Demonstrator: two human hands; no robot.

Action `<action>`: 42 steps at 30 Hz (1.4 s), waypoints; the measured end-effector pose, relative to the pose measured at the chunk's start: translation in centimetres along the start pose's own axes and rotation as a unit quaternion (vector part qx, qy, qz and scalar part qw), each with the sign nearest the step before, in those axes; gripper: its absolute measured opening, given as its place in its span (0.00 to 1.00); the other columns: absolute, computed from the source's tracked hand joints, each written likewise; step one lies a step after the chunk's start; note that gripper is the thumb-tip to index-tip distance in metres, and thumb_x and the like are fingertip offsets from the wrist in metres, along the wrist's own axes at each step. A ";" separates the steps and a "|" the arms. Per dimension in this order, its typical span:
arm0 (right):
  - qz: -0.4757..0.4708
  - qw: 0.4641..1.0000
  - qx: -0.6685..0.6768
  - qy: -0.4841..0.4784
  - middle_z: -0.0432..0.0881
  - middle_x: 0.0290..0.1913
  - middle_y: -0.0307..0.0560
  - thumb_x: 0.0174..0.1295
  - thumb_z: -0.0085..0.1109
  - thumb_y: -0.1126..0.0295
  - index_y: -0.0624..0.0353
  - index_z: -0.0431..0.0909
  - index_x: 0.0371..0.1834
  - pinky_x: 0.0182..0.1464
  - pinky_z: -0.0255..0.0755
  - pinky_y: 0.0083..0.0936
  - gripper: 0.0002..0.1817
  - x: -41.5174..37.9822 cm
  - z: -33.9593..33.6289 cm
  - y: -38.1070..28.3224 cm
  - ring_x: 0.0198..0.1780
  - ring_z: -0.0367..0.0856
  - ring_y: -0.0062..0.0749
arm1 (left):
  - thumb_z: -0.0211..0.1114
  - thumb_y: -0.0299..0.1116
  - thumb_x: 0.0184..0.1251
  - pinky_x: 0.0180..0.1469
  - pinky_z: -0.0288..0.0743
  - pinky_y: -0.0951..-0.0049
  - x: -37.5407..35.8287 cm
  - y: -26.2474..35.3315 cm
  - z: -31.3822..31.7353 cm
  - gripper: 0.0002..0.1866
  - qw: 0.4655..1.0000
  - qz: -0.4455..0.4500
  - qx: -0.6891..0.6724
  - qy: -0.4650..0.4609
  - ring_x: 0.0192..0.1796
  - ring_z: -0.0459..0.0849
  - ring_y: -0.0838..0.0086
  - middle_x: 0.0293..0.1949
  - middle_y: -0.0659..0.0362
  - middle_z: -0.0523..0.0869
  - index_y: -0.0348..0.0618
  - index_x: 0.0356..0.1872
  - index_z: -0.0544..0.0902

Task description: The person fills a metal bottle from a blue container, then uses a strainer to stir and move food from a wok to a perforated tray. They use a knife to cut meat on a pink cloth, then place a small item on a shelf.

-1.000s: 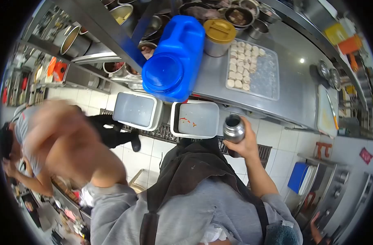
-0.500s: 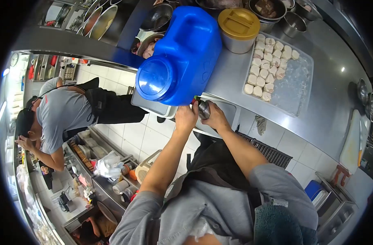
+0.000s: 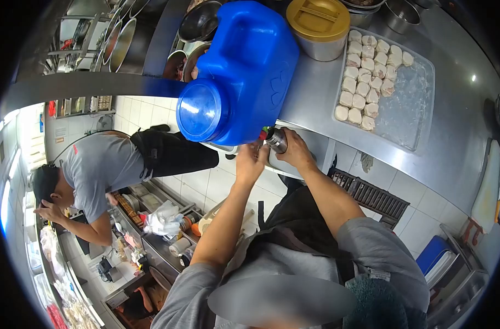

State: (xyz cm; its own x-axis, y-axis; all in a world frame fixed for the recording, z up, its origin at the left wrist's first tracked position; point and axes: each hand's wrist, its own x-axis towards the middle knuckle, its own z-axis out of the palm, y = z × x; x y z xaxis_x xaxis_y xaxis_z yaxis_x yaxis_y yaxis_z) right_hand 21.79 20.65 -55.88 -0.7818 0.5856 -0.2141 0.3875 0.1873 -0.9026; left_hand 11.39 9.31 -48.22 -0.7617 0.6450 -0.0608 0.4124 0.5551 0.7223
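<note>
A large blue plastic jug with a round lid lies at the top centre, on the steel counter's edge. Just below its spout, my right hand is wrapped around a small metal cup. My left hand is closed beside the cup, near the jug's red and green spout; whatever its fingers hold is hidden. Under my hands there is a pale container. To the right, a clear tray on the counter bears several pale, floury pieces.
A tub with a gold lid stands behind the jug. The steel counter spans the right. At left, a co-worker in grey bends over a cluttered counter. A dark floor grate lies below right.
The view has shifted and turned slightly. Both my hands remain near the spout, with the cup still in my right hand. The co-worker appears farther right, and the raised arm remains by the head.
</note>
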 end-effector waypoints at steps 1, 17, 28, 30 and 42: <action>0.002 1.000 0.004 -0.001 0.74 0.55 0.61 0.33 0.72 0.67 0.62 0.63 0.62 0.62 0.67 0.38 0.46 0.0 0.1 0.1 0.58 0.72 0.54 | 0.57 0.41 0.70 0.22 0.72 0.73 0.3 0.1 0.2 0.16 0.992 0.094 0.089 -0.003 0.25 0.82 0.68 0.25 0.56 0.80 0.35 0.38 0.76; -0.027 0.998 -0.004 0.053 0.75 0.52 0.62 0.33 0.72 0.66 0.61 0.63 0.61 0.58 0.68 0.42 0.45 -0.7 1.9 0.8 0.55 0.73 0.57 | 0.58 0.46 0.64 0.22 0.76 0.70 -8.5 -14.1 -4.6 0.20 0.916 -0.221 0.147 -0.301 0.16 0.82 0.71 0.14 0.54 0.81 0.35 0.33 0.82; -0.031 0.998 -0.007 0.062 0.74 0.54 0.60 0.33 0.73 0.66 0.60 0.64 0.60 0.60 0.67 0.42 0.44 -0.6 1.8 0.1 0.56 0.72 0.56 | 0.60 0.39 0.60 0.24 0.81 0.72 -17.4 -20.6 -10.8 0.17 0.855 -0.413 0.113 -0.291 0.26 0.87 0.70 0.28 0.52 0.86 0.34 0.42 0.82; -0.029 0.998 -0.009 0.061 0.74 0.54 0.60 0.33 0.73 0.66 0.60 0.64 0.60 0.60 0.67 0.42 0.45 -0.7 1.7 -0.1 0.57 0.72 0.56 | 0.60 0.39 0.60 0.24 0.81 0.72 -16.8 -20.3 -10.7 0.17 0.863 -0.396 0.121 -0.288 0.26 0.87 0.70 0.28 0.52 0.86 0.34 0.42 0.82; -0.022 0.997 -0.007 0.069 0.74 0.55 0.61 0.32 0.74 0.66 0.61 0.63 0.62 0.60 0.68 0.42 0.46 -0.6 2.2 0.0 0.57 0.72 0.56 | 0.60 0.40 0.62 0.26 0.79 0.74 -14.2 -17.8 -9.0 0.17 0.903 -0.332 0.083 -0.260 0.29 0.87 0.73 0.29 0.53 0.86 0.35 0.42 0.82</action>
State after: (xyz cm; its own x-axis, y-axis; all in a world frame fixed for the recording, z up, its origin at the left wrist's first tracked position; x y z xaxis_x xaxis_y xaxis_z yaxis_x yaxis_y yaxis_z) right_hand 21.15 18.59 -56.59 -0.7238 0.6795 -0.1195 0.3618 0.2263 -0.9044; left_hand 10.38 -14.47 -54.05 -0.5489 0.2770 -0.7886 0.0526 0.9531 0.2981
